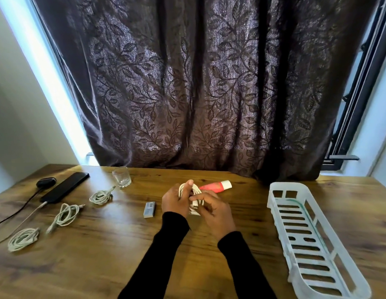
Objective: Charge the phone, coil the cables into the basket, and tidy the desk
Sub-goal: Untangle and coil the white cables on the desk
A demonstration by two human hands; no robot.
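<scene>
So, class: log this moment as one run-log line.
left hand: grips white cable | right hand: winds it | basket: empty | three coils on desk

Bare desk [248, 214] between hands and basket [312, 240]; tube [215, 186] seemingly just behind.

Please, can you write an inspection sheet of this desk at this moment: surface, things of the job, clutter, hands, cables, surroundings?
Surface: wooden desk.
Job's things: phone far left with a cable plugged in; white basket at right, holding nothing.
Clutter: glass, red tube, small grey box.
Hands: left hand grips a white cable coil; right hand pinches it.
Cables: three coiled cables lie at left; black charger with black lead.
Surroundings: dark leaf-patterned curtain over a window.
</scene>
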